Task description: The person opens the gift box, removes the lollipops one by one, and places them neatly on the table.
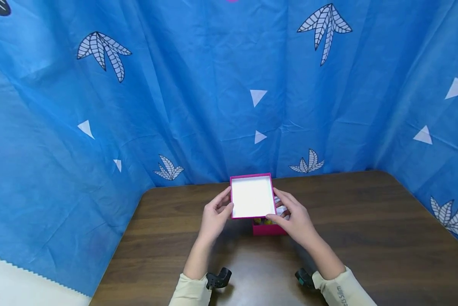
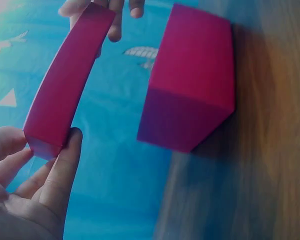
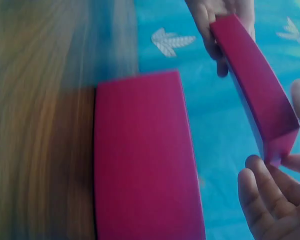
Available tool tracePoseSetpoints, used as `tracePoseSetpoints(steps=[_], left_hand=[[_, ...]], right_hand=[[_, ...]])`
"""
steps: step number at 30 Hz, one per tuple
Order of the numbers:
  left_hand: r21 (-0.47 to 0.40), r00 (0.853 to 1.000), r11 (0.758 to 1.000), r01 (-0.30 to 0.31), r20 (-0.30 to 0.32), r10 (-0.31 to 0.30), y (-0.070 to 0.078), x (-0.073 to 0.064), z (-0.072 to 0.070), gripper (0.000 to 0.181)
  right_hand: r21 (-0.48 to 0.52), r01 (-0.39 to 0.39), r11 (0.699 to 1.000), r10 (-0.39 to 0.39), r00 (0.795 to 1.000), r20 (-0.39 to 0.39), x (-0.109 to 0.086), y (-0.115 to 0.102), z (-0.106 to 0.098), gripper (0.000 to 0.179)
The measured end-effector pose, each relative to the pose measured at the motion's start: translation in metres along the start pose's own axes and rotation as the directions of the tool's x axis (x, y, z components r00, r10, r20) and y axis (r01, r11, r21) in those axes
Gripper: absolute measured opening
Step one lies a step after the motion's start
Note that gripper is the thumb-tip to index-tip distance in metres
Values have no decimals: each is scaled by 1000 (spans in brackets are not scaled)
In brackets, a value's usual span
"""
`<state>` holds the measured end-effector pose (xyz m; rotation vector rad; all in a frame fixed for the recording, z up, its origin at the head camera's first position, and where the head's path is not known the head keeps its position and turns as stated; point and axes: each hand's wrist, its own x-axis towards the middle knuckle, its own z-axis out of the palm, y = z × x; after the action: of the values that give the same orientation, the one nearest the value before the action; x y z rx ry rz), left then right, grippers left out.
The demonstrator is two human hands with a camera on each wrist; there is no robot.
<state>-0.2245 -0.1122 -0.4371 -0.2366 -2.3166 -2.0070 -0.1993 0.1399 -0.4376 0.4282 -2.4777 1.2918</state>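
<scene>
Both hands hold a shallow square box lid (image 1: pixel 253 196), pink outside and white inside, raised above the table with its white inner face toward the head camera. My left hand (image 1: pixel 213 217) pinches its left side between thumb and fingers; my right hand (image 1: pixel 295 219) grips the right side and lower right corner. Behind and below the lid stands a pink box (image 1: pixel 269 230), partly covered by it in the head view. Some yellow and silvery-white contents show at the box's open top. In the left wrist view the lid (image 2: pixel 65 85) hangs apart from the box (image 2: pixel 190 75).
The box rests on a dark brown wooden table (image 1: pixel 168 238). A blue curtain (image 1: pixel 213 106) with white leaves and triangles hangs along the table's back and sides. Each wrist wears a small black camera, such as the left one (image 1: pixel 219 278).
</scene>
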Motion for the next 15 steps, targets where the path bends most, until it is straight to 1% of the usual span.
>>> tracePoseSetpoints(steps=[4, 8, 11, 15], left_hand=[[-26, 999, 999, 35, -34, -36, 1, -1, -9, 47], [-54, 995, 996, 69, -71, -73, 3, -1, -21, 45], [-58, 990, 994, 87, -107, -93, 3, -1, -29, 43], [-63, 982, 993, 104, -149, -113, 2, -2, -41, 40]], right_hand=[[-30, 8, 1000, -7, 1000, 6, 3, -10, 12, 85], [-42, -7, 999, 8, 1000, 14, 6, -20, 23, 86], [-22, -35, 999, 36, 999, 30, 8, -26, 32, 84], [32, -84, 996, 82, 995, 48, 11, -34, 46, 82]])
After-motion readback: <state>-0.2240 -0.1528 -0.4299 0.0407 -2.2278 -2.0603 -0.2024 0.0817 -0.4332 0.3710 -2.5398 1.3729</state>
